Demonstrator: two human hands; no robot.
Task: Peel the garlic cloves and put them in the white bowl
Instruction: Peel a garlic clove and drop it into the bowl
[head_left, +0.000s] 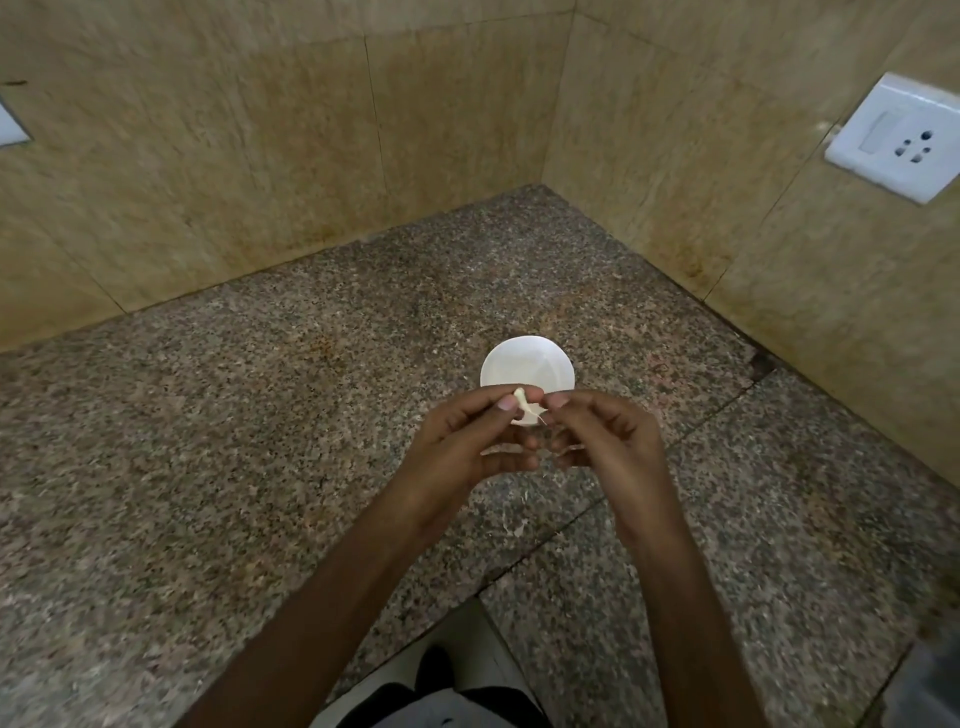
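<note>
The left hand (467, 441) pinches a garlic clove (519, 396) between thumb and forefinger, with the other fingers curled under. The right hand (602, 431), just beside it, pinches a strip of skin (535, 412) that trails from the clove toward its own fingertips. Both hands are raised above the counter (260, 415). The white bowl (530, 358) sits just beyond the fingertips, its near rim hidden behind them, and what shows of its inside looks bare. The step in hand seems to be stripping the papery skin. To do it well, the left hand should grip only the end of the clove that is already bare, so the skin has room to slide off. The right hand should pull the strip away along the clove's length rather than straight up, since thin skin probably tears when it is jerked. Turning the clove a little between pulls would bring the next loose edge round to the right fingertips. Whether any skin clings to the far side of the clove cannot be told from here. A scrap of peel (514, 529) lies on the counter below the wrists, so it makes sense to drop the waste there, short of the bowl, and let only the clean clove go forward into it.
</note>
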